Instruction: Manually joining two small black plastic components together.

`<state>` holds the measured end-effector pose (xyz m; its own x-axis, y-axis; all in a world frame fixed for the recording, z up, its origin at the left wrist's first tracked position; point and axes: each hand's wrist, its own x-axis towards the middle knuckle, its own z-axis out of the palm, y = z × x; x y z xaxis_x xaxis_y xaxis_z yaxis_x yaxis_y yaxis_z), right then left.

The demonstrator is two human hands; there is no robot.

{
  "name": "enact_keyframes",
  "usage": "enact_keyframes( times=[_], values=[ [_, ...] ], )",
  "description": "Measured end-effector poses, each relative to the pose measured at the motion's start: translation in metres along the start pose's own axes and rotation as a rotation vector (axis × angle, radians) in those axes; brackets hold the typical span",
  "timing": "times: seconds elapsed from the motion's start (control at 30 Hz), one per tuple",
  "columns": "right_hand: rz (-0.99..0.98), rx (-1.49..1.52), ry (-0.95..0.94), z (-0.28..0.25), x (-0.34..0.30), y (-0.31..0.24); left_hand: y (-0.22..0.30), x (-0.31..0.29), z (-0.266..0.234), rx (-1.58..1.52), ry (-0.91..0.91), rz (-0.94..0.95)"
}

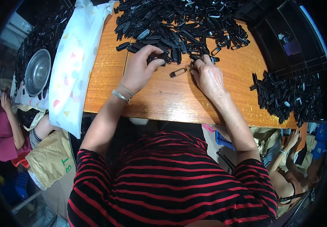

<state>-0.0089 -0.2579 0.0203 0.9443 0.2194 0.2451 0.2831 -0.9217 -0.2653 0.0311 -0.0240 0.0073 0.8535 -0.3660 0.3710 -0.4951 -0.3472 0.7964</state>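
Counting from the far edge of the desk (159,100), we find two heaps of small black parts on it: a broad heap (171,28) across the far edge and a smaller heap (288,94) at the near right corner. Their pieces overlap too closely for us to number them. One loose frame (173,74), dark and narrow with an open middle, lies just short of the broad heap, between the two hands. Along the left edge we note one white sheet (70,68) with coloured shapes; beyond it are one metal bowl (38,75) and a third dark heap (31,41).

Both bare forearms reach up across the near edge. The left hand (137,70) wears a bangle (120,96) at its wrist; its thumb and forefinger curve toward each other at the broad heap's near fringe, a gap between them, and we cannot tell whether they pinch a part. The right hand (209,77), back upward, bends its fingers close together over a black part (215,59) at the same fringe; its grip is hidden from us.
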Motion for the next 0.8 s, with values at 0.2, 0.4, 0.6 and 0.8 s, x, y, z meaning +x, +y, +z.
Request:
enact_keyframes(
  times=[0.2,0.4,0.6,0.8],
  values=[
    [0.078,0.395,-0.008,-0.014,-0.013,-0.03,0.021,-0.025,0.023,-0.854,-0.054,-0.447],
    [0.122,0.73,0.118,-0.004,-0.019,-0.058,0.026,-0.033,0.029,-1.137,-0.018,-0.438],
    [0.021,0.655,0.204,0.009,-0.024,-0.065,0.025,-0.038,0.028,-1.133,0.032,-0.398],
    [0.073,0.721,0.228,0.004,-0.025,-0.06,0.028,-0.039,0.02,-1.066,0.034,-0.397]
  ],
)
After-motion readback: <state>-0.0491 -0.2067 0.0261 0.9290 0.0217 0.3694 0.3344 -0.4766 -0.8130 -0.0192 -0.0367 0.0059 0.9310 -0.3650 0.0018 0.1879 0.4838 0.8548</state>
